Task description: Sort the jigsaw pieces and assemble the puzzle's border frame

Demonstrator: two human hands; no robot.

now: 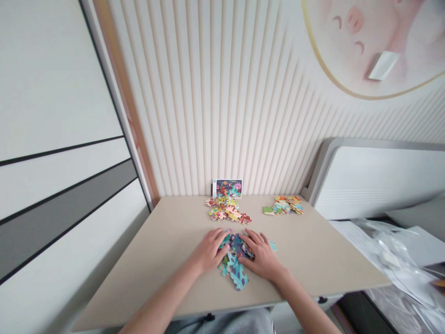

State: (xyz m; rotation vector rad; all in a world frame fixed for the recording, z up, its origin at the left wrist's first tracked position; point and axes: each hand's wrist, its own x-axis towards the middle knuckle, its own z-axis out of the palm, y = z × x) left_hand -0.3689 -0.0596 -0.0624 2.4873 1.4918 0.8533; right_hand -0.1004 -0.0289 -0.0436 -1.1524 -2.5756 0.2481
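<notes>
A loose pile of blue, teal and purple puzzle pieces (238,269) lies on the beige table (167,260) in front of me. My left hand (209,249) rests at the pile's left side, fingers spread over its edge. On the right side, my right hand (260,254) lies with fingers apart on top of some pieces, partly hiding them. Neither hand is closed round a piece. Behind the hands sits a second heap of red, yellow and pink pieces (231,212). A picture card (228,188) showing a colourful scene stands upright against the wall.
A third heap of orange, green and light blue pieces (285,205) is at the table's back right. To the right are a grey-white headboard (378,181), papers and clear plastic wrapping (389,250). A white cabinet (69,208) stands at the left.
</notes>
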